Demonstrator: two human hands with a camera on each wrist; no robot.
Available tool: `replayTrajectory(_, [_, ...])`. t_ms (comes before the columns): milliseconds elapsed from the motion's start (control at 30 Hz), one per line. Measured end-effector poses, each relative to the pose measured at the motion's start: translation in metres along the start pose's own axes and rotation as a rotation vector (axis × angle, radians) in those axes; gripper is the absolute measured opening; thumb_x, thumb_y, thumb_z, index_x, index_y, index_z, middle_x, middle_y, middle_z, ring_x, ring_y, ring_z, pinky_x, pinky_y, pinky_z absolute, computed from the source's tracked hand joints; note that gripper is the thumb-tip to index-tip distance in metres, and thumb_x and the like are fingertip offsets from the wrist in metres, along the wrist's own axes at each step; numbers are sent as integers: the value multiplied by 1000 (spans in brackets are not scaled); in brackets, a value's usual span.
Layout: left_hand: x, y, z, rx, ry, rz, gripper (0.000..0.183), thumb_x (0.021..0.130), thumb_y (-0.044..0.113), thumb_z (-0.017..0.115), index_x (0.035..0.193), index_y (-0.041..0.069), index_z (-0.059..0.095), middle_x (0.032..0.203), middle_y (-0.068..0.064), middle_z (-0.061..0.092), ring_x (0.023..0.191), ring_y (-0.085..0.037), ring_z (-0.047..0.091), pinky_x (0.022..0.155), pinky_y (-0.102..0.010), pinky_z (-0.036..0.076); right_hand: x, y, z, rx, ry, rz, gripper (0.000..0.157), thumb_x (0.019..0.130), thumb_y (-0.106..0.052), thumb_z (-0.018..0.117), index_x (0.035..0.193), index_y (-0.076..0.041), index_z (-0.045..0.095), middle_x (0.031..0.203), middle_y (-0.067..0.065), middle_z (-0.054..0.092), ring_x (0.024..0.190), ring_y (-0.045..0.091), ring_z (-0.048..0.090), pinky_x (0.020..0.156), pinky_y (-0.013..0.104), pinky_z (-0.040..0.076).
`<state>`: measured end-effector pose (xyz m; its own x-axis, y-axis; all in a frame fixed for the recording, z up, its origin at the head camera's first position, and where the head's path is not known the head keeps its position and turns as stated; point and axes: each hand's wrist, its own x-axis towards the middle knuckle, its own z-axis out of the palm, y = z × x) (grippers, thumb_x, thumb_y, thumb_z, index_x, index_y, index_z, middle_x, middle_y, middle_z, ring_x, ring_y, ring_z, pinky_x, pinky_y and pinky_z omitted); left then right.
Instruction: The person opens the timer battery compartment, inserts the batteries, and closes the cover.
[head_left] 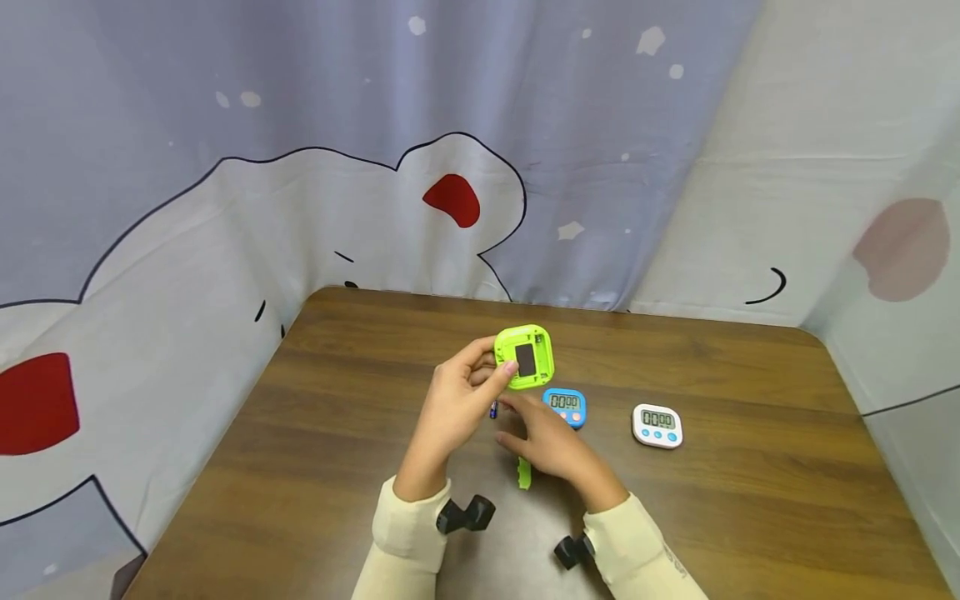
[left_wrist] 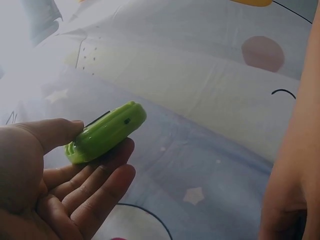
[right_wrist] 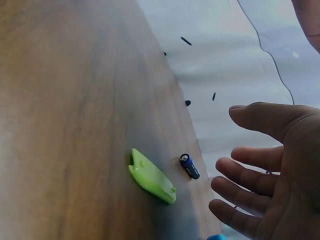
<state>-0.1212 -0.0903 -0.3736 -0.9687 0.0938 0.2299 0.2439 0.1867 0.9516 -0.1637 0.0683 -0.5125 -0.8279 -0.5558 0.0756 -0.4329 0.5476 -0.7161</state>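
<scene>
A green digital timer is held up over the table by my left hand, thumb on its open back and fingers behind. Its uncovered back shows an inner recess with metal contacts and a dark panel. In the left wrist view the timer appears edge-on between thumb and fingers. My right hand has loosely spread fingers and holds nothing, low over the table. Beside it in the right wrist view lie a small dark blue battery and a green battery cover. From the head view, the right hand partly hides the cover.
A blue timer lies just beyond the right hand, partly covered by it. Farther right is a white timer with blue buttons. A patterned curtain hangs along the far edge of the wooden table.
</scene>
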Motion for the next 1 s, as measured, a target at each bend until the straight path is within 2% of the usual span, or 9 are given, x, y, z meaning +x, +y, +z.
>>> replayTrajectory(167, [1, -1, -1, -25, -10, 11, 32, 95, 11, 65, 124, 0, 61, 101, -14, 71, 94, -22, 70, 78, -29, 56, 12, 1, -1, -36, 11, -22, 63, 89, -23, 73, 144, -8, 46, 142, 9, 49, 132, 24, 43, 108, 43, 36])
replayTrajectory(267, [2, -3, -1, -31, -13, 10, 32, 95, 10, 65, 124, -1, 61, 101, -15, 70, 94, -22, 70, 79, -29, 56, 19, 1, 0, -56, 13, -31, 64, 87, -20, 75, 144, -10, 46, 140, 8, 52, 131, 23, 44, 109, 41, 36])
replayTrajectory(433, [1, -3, -1, -41, -20, 1, 31, 94, 10, 65, 124, 0, 61, 102, -15, 70, 94, -21, 70, 79, -28, 56, 27, -1, 3, -89, 9, 2, 55, 86, -20, 75, 135, -10, 52, 124, 9, 63, 117, 25, 57, 100, 42, 44])
replayTrajectory(600, [1, -2, -2, -40, -20, 3, 31, 95, 10, 65, 124, 0, 61, 102, -15, 70, 94, -21, 70, 79, -28, 55, 31, 0, 9, -121, 2, 21, 53, 84, -18, 76, 131, -6, 55, 119, 12, 64, 112, 26, 58, 96, 43, 46])
replayTrajectory(833, [1, -2, -3, -27, -12, 5, 32, 94, 10, 65, 124, -1, 61, 102, -15, 70, 94, -22, 70, 79, -27, 55, 36, 4, 13, -204, -19, 14, 57, 82, -18, 78, 132, -2, 54, 123, 12, 63, 120, 30, 53, 103, 43, 40])
replayTrajectory(1000, [1, -1, -4, -24, -12, 9, 32, 95, 11, 65, 124, -1, 61, 102, -14, 70, 93, -22, 70, 79, -28, 55, 37, 3, 14, -223, -18, 32, 56, 83, -17, 77, 132, -2, 54, 124, 12, 62, 122, 30, 51, 105, 44, 37])
